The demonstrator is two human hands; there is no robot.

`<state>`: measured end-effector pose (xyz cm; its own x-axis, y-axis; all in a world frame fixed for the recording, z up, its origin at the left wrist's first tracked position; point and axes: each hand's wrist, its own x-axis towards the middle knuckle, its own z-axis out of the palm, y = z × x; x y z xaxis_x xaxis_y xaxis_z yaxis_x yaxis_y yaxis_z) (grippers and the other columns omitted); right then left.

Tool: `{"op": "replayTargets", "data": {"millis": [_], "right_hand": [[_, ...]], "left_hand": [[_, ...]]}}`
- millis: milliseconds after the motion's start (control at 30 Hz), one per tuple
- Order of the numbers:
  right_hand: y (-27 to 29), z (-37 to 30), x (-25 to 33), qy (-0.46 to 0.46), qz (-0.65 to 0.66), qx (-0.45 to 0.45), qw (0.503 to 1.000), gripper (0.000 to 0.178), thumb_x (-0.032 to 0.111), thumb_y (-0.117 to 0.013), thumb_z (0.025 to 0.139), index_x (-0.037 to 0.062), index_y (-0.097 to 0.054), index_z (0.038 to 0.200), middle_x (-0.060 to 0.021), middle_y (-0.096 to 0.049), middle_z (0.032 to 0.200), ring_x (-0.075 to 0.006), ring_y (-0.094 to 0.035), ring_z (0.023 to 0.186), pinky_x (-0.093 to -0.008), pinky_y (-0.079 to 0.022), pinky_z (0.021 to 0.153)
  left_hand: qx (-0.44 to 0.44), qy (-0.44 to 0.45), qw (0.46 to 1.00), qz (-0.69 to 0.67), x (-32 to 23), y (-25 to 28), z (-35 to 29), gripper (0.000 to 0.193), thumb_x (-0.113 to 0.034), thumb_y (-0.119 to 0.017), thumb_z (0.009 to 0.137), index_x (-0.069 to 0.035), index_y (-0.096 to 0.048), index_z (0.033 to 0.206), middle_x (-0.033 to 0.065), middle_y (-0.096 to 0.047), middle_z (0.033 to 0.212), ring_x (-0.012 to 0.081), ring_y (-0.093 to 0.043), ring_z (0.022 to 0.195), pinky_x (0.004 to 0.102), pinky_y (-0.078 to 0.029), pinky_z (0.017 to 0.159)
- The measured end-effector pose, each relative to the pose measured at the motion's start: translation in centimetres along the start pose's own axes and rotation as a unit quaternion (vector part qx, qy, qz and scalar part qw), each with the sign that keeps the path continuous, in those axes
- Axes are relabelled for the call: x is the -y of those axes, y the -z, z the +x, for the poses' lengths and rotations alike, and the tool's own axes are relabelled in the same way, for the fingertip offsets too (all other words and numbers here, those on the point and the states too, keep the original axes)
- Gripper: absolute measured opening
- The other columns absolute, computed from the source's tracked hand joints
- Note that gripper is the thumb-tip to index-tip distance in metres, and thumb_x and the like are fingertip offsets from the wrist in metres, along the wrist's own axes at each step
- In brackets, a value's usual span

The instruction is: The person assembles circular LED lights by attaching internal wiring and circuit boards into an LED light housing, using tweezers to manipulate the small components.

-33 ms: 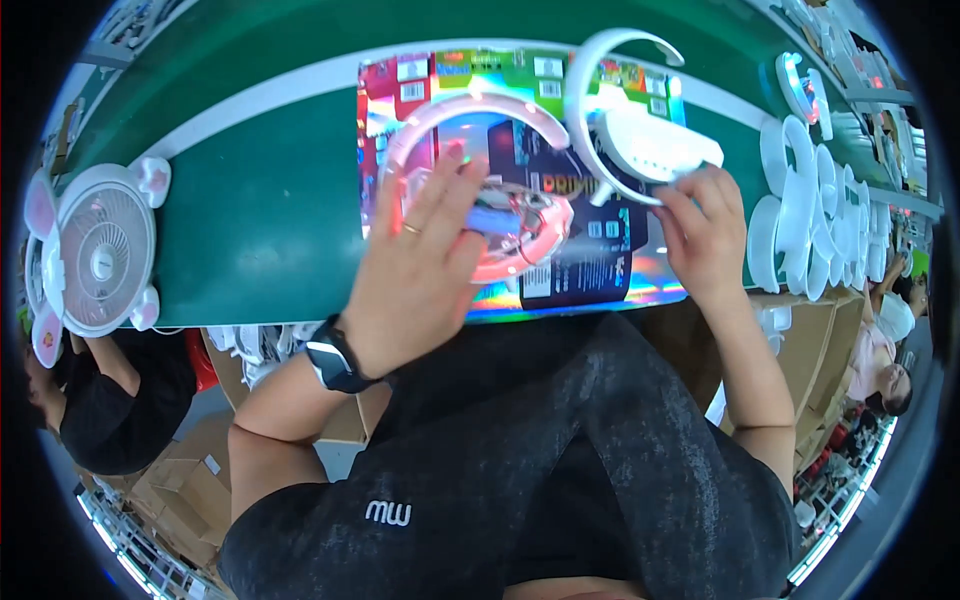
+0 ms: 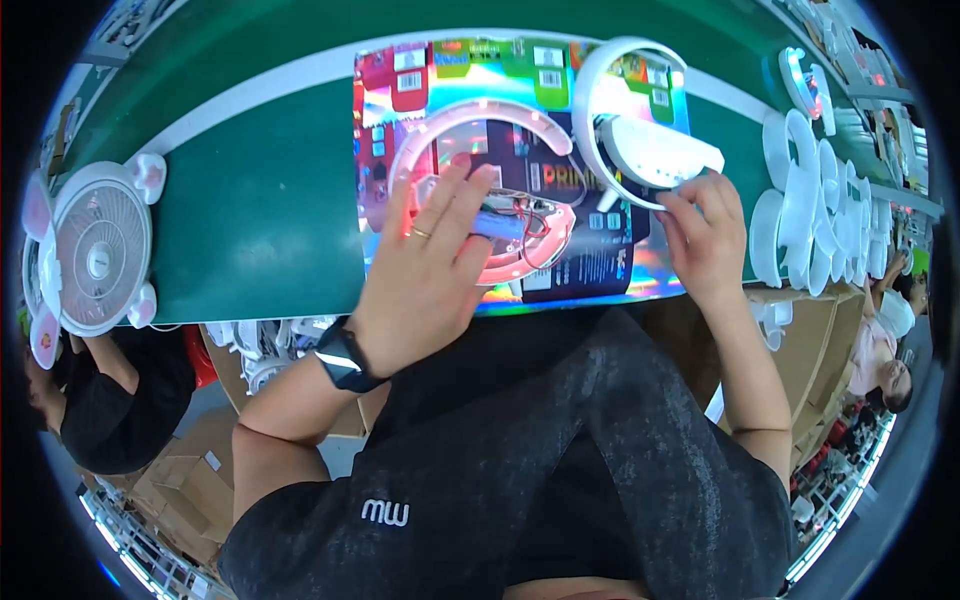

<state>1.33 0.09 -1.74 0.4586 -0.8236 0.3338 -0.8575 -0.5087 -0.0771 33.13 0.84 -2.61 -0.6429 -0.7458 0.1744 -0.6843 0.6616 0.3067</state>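
A pink ring-shaped housing (image 2: 548,250), open at one side, lies on a shiny printed sheet in front of me. Its body exposes thin wires and a blue cylinder (image 2: 499,224) that looks like a battery cell. Over the left side of this housing rests my left hand (image 2: 425,265), fingers stretched out and fairly flat. My right hand (image 2: 708,235) pinches the lower edge of a white ring-shaped cover (image 2: 585,110), tilted above the sheet to the right of the pink part. The cover has a wide rounded section (image 2: 650,155); its far side is hidden.
The printed cardboard sheet (image 2: 590,262) lies on a green bench (image 2: 260,220). A white fan with pink ears (image 2: 100,260) stands at the left. Several white ring parts (image 2: 800,215) cluster at the right. Cardboard boxes (image 2: 185,490) stand below the bench; other people sit at both sides.
The white cover has shifted slightly down and right with my right hand. My left hand has slid a little right over the pink housing. The view has moved slightly.
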Motion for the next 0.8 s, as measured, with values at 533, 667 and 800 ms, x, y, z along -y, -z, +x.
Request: {"op": "replayTargets", "data": {"millis": [533,667,800], "right_hand": [[-6.5,-1.1,8.3,-0.112,0.325,-0.083,0.936,0.031,0.004,-0.068,0.077,0.0044,-0.063,0.108,-0.0121,-0.058,0.106,-0.0291,-0.06,0.093,-0.0347,-0.05,0.078],[-6.3,-1.0,8.2,-0.121,0.354,-0.076,0.924,0.028,0.004,-0.068,0.078,0.0036,-0.064,0.106,-0.0121,-0.059,0.105,-0.0287,-0.061,0.093,-0.0344,-0.05,0.078],[-6.3,-0.5,8.5,-0.182,0.395,-0.066,0.898,0.021,0.002,-0.067,0.079,0.002,-0.064,0.099,-0.0123,-0.06,0.102,-0.0283,-0.061,0.092,-0.0338,-0.05,0.079]], "left_hand": [[-0.065,-0.07,0.992,-0.086,-1.0,-3.2,3.6,0.016,-0.017,-0.073,0.076,-0.012,-0.067,0.09,0.0069,-0.06,0.125,0.0287,-0.05,0.126,0.0427,-0.047,0.095],[-0.092,-0.042,0.982,-0.162,-0.7,-3.5,3.4,0.013,-0.015,-0.072,0.077,-0.011,-0.068,0.088,0.0085,-0.063,0.119,0.0311,-0.054,0.122,0.041,-0.049,0.092],[-0.122,0.001,0.98,-0.157,-1.5,-3.7,3.7,0.014,-0.013,-0.071,0.078,-0.008,-0.069,0.091,0.011,-0.065,0.114,0.0338,-0.056,0.119,0.0412,-0.05,0.092]]}}
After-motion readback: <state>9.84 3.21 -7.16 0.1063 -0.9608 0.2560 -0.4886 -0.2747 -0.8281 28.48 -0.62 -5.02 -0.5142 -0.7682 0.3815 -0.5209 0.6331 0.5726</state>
